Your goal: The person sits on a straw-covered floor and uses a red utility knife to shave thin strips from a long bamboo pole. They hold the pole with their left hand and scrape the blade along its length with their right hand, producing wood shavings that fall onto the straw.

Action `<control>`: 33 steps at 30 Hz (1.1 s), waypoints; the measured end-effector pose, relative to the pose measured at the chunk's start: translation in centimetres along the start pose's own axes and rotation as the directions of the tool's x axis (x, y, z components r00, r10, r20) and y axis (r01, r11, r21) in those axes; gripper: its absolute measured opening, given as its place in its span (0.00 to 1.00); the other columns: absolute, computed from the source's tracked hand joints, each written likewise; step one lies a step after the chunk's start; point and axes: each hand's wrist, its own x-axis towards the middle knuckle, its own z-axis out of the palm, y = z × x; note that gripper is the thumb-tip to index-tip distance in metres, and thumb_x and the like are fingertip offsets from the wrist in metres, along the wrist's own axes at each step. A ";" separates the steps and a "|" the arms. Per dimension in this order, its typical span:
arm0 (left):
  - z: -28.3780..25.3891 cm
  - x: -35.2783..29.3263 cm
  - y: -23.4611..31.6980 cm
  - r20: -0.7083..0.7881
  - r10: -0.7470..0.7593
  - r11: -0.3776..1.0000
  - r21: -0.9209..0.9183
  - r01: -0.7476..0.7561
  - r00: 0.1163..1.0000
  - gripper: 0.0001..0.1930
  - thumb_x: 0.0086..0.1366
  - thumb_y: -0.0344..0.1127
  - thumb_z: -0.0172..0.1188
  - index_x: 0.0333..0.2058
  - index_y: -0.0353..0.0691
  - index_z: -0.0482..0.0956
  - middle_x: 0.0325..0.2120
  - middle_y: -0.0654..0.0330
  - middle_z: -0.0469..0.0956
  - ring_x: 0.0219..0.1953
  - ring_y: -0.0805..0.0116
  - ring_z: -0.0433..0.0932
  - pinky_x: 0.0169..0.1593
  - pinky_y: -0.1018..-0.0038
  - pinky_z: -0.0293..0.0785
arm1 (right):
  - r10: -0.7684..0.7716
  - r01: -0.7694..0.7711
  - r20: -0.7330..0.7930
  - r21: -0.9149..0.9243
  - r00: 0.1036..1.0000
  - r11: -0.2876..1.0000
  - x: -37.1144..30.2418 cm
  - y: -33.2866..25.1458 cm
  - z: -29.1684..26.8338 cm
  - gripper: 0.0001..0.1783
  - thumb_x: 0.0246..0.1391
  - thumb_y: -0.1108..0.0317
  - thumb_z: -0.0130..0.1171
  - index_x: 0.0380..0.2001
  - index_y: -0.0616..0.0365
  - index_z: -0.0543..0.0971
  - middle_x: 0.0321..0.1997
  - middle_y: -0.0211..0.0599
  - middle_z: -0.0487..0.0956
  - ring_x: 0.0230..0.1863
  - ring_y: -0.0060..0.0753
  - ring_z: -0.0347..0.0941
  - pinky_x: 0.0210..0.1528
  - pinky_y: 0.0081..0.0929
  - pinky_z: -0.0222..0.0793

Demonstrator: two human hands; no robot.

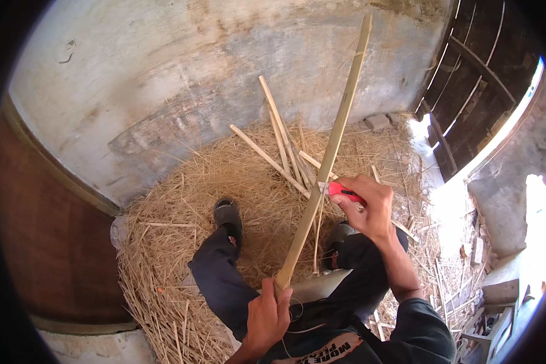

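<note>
A long, flat strip of bamboo (337, 127) slants up and away from my lap toward the wall. My left hand (267, 318) is closed around its near end, close to my body. In my right hand (372, 206) is a red utility knife (346, 193), gripped by its handle. The knife's blade (323, 187) meets the strip's right edge about midway along it. A thin sliver (318, 236) hangs down just below the blade.
Several cut bamboo sticks (276, 124) stand and lean beyond my feet. Shavings (164, 242) cover the floor around my shoes (227, 215). A stained wall (224, 73) rises in front, with dark wooden slats (479, 79) at the right and a brown panel (48, 230) at the left.
</note>
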 end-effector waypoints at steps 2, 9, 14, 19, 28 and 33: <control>0.1 -0.4 -0.5 0.011 -0.036 0.999 -0.010 0.036 0.999 0.13 0.80 0.37 0.56 0.50 0.32 0.69 0.24 0.39 0.81 0.30 0.32 0.85 0.33 0.47 0.78 | 0.005 -0.006 0.069 0.011 0.998 1.000 -0.4 0.6 -0.2 0.15 0.56 0.58 0.79 0.41 0.56 0.91 0.30 0.37 0.87 0.26 0.37 0.84 0.29 0.30 0.78; -0.2 -1.4 -1.4 0.110 -0.146 0.989 0.011 0.146 0.983 0.16 0.81 0.42 0.55 0.52 0.33 0.69 0.22 0.46 0.83 0.29 0.39 0.87 0.37 0.48 0.80 | 0.190 -0.188 0.022 -0.066 0.982 0.980 0.7 4.9 0.0 0.15 0.63 0.57 0.75 0.44 0.57 0.92 0.36 0.39 0.90 0.27 0.28 0.84 0.28 0.27 0.76; 0.4 -2.6 -3.0 0.113 -0.120 0.993 -0.006 0.121 0.986 0.16 0.81 0.42 0.54 0.52 0.33 0.69 0.25 0.41 0.82 0.31 0.34 0.85 0.37 0.49 0.79 | 0.224 -0.228 -0.043 -0.144 0.974 0.963 3.7 10.5 -1.3 0.16 0.67 0.56 0.71 0.48 0.55 0.92 0.35 0.36 0.91 0.30 0.23 0.83 0.29 0.26 0.75; 1.0 -3.8 -4.3 0.103 -0.041 0.987 0.157 0.025 0.994 0.18 0.81 0.44 0.54 0.54 0.34 0.71 0.31 0.37 0.83 0.36 0.29 0.84 0.39 0.45 0.77 | 0.325 -0.356 -0.194 -0.149 0.925 0.923 7.1 17.7 -3.1 0.18 0.70 0.53 0.69 0.48 0.56 0.91 0.34 0.40 0.91 0.33 0.28 0.85 0.36 0.30 0.78; 0.7 -3.8 -4.2 0.240 -0.170 0.985 0.074 0.156 0.956 0.23 0.81 0.45 0.53 0.63 0.32 0.71 0.38 0.32 0.81 0.37 0.33 0.83 0.41 0.45 0.75 | 0.278 -0.315 -0.291 -0.089 0.915 0.945 8.1 24.5 -4.6 0.27 0.74 0.44 0.61 0.50 0.60 0.89 0.34 0.37 0.89 0.32 0.29 0.86 0.36 0.29 0.78; -1.0 -2.1 -4.0 0.301 -0.226 0.965 -0.058 0.254 0.926 0.20 0.80 0.47 0.55 0.53 0.32 0.72 0.22 0.50 0.78 0.25 0.53 0.81 0.33 0.59 0.72 | 0.593 -0.627 0.353 0.695 0.724 0.351 7.9 23.6 -6.4 0.27 0.79 0.43 0.51 0.51 0.58 0.80 0.22 0.19 0.66 0.16 0.11 0.55 0.18 0.17 0.50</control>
